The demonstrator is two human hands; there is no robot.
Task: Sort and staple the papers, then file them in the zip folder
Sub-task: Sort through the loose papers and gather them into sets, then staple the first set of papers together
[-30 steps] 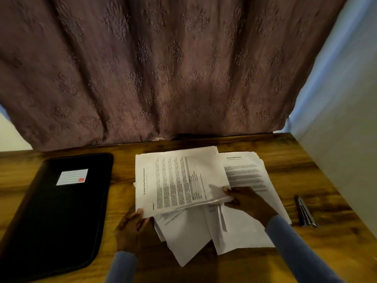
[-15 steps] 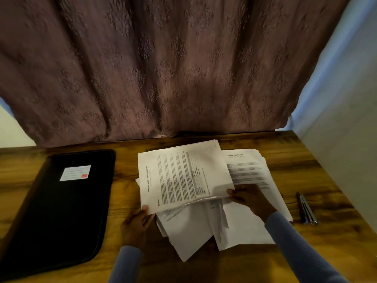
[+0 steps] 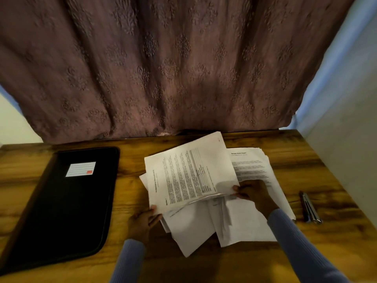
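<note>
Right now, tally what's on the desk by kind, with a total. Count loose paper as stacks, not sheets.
Zip folder: 1
Stapler: 1
Paper stacks: 3, the held stack, the middle pile beneath it, the right pile
Total: 5

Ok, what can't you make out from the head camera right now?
- Body text on the lifted sheet: too small and blurred.
- Lower papers: overlapped, so their count is unclear.
- Stapler: dark and blurred, details unreadable.
- Zip folder: its zipper is lost in shadow, and its near corner is cut off by the left edge.
</note>
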